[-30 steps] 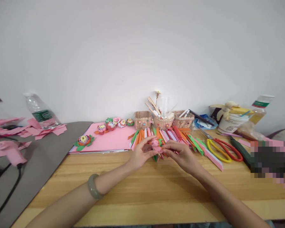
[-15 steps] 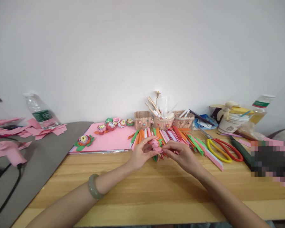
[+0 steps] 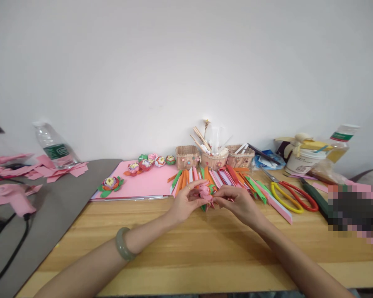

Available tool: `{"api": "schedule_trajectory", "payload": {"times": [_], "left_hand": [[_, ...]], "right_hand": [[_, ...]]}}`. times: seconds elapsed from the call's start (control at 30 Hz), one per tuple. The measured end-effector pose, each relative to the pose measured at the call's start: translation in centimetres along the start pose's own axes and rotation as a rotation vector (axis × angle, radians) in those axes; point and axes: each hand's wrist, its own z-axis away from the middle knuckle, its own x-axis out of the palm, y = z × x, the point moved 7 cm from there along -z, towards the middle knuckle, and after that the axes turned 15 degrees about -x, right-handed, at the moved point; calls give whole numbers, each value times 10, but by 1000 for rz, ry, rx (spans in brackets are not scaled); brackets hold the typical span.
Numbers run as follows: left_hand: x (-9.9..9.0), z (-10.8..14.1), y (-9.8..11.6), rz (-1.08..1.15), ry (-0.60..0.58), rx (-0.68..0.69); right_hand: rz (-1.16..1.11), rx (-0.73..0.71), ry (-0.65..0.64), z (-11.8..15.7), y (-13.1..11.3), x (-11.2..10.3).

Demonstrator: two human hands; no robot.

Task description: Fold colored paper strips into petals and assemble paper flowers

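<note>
Between my two hands is a pink paper flower (image 3: 205,192), raised above the near edge of the coloured strips. My left hand (image 3: 186,202) grips its left side between thumb and fingers. On the flower's right side, my right hand (image 3: 234,202) pinches with thumb and index finger at a petal edge; the exact point of contact is too small to make out. Folded paper strips (image 3: 217,177) in orange, pink, green and white fan out behind the hands. Several finished paper flowers (image 3: 146,164) rest on pink paper (image 3: 155,182), and one with green leaves (image 3: 111,185) sits at its left.
Three small baskets (image 3: 188,157) stand by the wall. Scissors (image 3: 286,192) with yellow and red handles, a green-handled tool (image 3: 317,200) and a white cup (image 3: 304,161) are at right. A pink glue gun (image 3: 14,198), a bottle (image 3: 54,147) and pink paper pieces lie left.
The pink flower has turned slightly between my fingers, and its rounded petals face the camera more. Both hands have barely moved.
</note>
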Motion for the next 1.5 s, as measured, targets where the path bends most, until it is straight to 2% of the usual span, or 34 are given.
{"api": "schedule_trajectory", "payload": {"times": [0.53,0.97,1.5], "left_hand": [[4,3,2,-3,-41,5],[-5,-3,-1,6,29,80],[7,4,1,40,-60,6]], "right_hand": [[-74,15,-8,2,6,4],[-85,-35,-24,-1,-2,5],[-154,90,20,1,3,4]]}}
